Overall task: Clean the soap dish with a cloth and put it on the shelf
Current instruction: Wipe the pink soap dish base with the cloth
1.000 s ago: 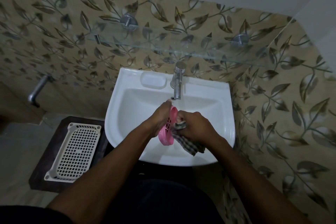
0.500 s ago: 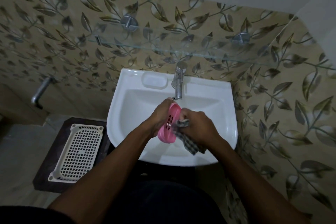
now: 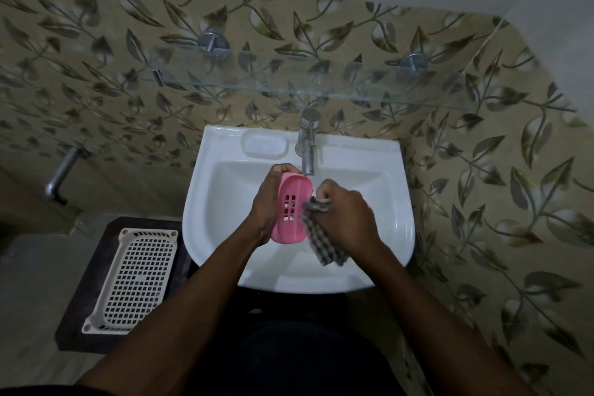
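Note:
Over the white basin [image 3: 221,202], my left hand [image 3: 268,202] grips a pink soap dish [image 3: 291,209] by its left edge, its slotted face turned up toward me. My right hand [image 3: 345,219] holds a bunched checked cloth [image 3: 321,235] right beside the dish's right edge; the cloth's tail hangs down below the hand. Whether the cloth touches the dish I cannot tell. A glass shelf [image 3: 321,88] is fixed to the tiled wall above the basin on two metal pegs.
A metal tap [image 3: 307,145] stands at the back of the basin, just above the dish. A moulded soap recess [image 3: 264,145] lies left of the tap. A white perforated tray [image 3: 135,276] sits on a dark stand at lower left. A metal pipe [image 3: 62,173] sticks out from the left wall.
The dish has been turned from edge-on to show more of its slotted face. My right hand with the cloth has drawn slightly away to the right.

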